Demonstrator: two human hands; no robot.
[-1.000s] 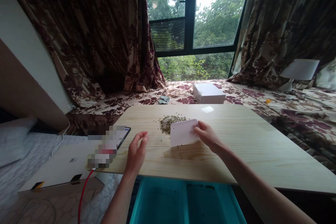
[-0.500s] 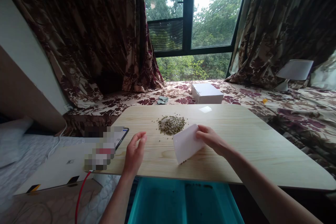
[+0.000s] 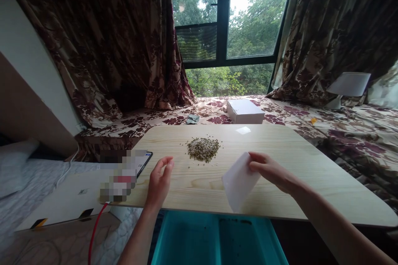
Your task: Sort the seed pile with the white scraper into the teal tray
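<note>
My right hand [image 3: 267, 167] pinches a thin white sheet [image 3: 241, 182] by its upper right corner, tilted over the front of the wooden table [image 3: 295, 182]. Its lower end reaches close to the table's near edge. Left of the sheet and farther back lies a low pile of small green beans mixed with white grains [image 3: 203, 150], some scattered around it. My left hand [image 3: 160, 180] is near the front edge, left of the pile. Its fingers are curled towards the thumb, with nothing visible in them.
Below the near edge is a turquoise two-part bin [image 3: 217, 240] with dark specks in its right compartment. A phone [image 3: 144, 163], partly blurred out, lies at the left, a red cable [image 3: 95, 227] beside it. Behind the table stand a white box [image 3: 245, 111] and a lamp [image 3: 350, 84].
My right hand has moved right and nearer to me with the white sheet, away from the pile. Dark beans by the sheet's lower edge no longer show. My left hand stays put.
</note>
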